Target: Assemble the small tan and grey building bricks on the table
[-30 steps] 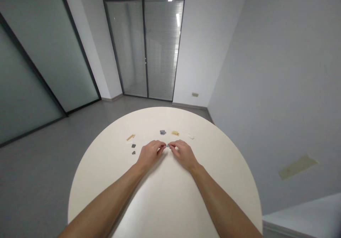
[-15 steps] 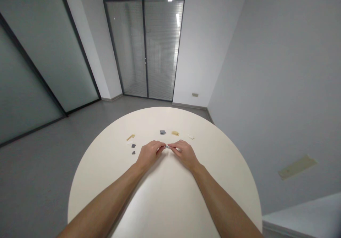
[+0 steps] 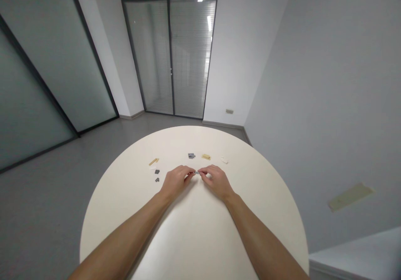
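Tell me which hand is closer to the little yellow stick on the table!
Left. The left hand is closer, to the right of the yellow stick and nearer the person. The right hand is farther right, past the grey piece both hands pinch.

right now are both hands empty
No, the left hand and right hand meet at their fingertips, pinching a small grey piece between them.

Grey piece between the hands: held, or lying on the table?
Held: the small grey piece is pinched between the fingertips of the left hand and right hand.
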The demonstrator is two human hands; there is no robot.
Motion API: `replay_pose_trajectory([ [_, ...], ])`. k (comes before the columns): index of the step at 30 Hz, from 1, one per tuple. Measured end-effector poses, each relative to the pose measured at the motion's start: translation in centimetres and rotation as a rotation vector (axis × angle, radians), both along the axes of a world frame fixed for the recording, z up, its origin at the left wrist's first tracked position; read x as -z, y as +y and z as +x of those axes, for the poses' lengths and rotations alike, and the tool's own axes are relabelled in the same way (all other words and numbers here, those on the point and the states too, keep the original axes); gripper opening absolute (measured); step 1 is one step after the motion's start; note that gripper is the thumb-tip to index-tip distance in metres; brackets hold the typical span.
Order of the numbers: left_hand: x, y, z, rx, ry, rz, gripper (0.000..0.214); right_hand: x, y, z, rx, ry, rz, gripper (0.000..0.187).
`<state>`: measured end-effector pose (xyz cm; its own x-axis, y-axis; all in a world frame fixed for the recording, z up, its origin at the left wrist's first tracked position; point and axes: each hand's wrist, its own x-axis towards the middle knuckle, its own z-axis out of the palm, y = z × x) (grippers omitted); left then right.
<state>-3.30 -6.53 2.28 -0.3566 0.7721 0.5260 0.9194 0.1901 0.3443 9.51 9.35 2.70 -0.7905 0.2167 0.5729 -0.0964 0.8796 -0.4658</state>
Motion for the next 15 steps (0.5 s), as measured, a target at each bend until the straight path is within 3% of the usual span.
replay_pose_trajectory([
  [15,-0.22,0.05,0.23,-0.03,-0.008,-0.011,0.011,-0.16,-0.32,0.04,0.016,-0.023,-0.04,0.013],
])
